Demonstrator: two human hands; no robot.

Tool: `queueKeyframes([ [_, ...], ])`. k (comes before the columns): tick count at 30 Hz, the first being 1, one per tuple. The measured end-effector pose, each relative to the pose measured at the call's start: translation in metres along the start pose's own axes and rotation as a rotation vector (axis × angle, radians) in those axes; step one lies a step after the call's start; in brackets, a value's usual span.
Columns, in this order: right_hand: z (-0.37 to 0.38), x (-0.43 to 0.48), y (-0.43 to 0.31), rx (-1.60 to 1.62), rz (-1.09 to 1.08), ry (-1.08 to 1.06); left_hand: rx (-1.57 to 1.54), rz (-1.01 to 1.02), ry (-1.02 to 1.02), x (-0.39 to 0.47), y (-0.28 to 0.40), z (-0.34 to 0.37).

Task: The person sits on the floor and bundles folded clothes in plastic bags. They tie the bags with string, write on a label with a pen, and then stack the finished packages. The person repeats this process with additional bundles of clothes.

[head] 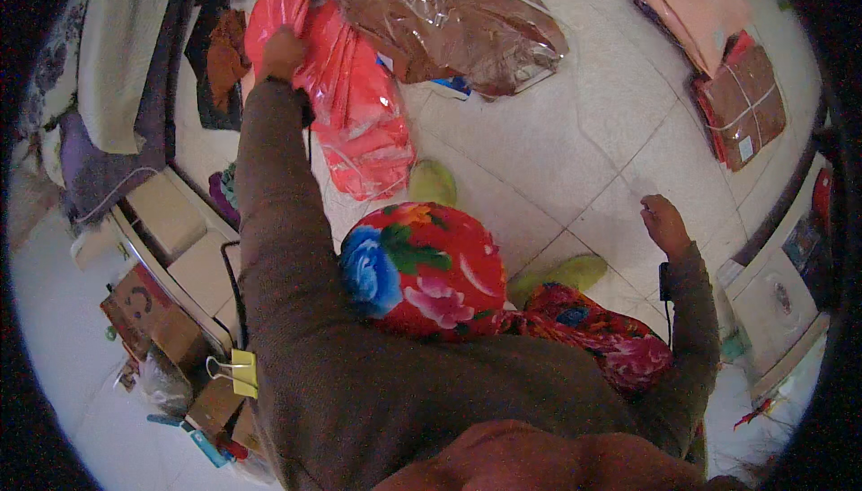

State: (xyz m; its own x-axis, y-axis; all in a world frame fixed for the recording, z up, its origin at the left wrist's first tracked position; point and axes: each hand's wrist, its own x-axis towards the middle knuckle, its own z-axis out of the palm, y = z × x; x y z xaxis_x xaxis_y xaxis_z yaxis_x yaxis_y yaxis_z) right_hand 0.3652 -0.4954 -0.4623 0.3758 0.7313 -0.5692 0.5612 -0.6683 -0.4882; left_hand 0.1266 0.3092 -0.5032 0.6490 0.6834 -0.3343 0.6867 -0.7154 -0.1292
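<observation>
My left hand (283, 53) grips the upper part of a coral-pink bundle (363, 121) of folded fabric in clear plastic; my fingertips are partly hidden in its folds. The bundle lies on the tiled floor, a pale cord across its lower end. Touching its right side is a larger brown bundle (465, 26), also in clear plastic. My right hand (663, 222) hangs over bare tiles at the right, fingers loosely bent and holding nothing. My knee in red floral trousers (424, 269) is between the two arms.
Folded peach fabric (700, 6) and a cord-tied brown package (747, 104) lie at the upper right. Dark and rust-coloured cloth (227, 60) is left of the coral bundle. Cardboard boxes (161, 316) stand at the lower left. My yellow-green footwear (434, 181) rests by the bundle.
</observation>
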Motion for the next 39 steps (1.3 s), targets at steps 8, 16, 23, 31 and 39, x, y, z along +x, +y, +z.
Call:
queueKeyframes([
  [8,-0.013,-0.034,0.021,0.087,0.188,0.057,-0.158,0.129,0.349,-0.121,-0.037,-0.109],
  [16,-0.012,-0.058,-0.032,1.288,0.427,0.205,-0.758,0.508,0.308,-0.213,0.163,-0.261],
  [23,-0.037,-0.076,-0.075,2.000,-0.150,0.294,0.087,2.179,0.260,-0.304,0.440,-0.221],
  [31,-0.010,-0.135,-0.052,2.339,-0.075,0.681,0.116,2.419,0.593,-0.366,0.510,-0.087],
  [39,0.045,-0.136,-0.006,1.942,0.136,0.669,0.375,2.406,0.597,-0.377,0.515,-0.002],
])
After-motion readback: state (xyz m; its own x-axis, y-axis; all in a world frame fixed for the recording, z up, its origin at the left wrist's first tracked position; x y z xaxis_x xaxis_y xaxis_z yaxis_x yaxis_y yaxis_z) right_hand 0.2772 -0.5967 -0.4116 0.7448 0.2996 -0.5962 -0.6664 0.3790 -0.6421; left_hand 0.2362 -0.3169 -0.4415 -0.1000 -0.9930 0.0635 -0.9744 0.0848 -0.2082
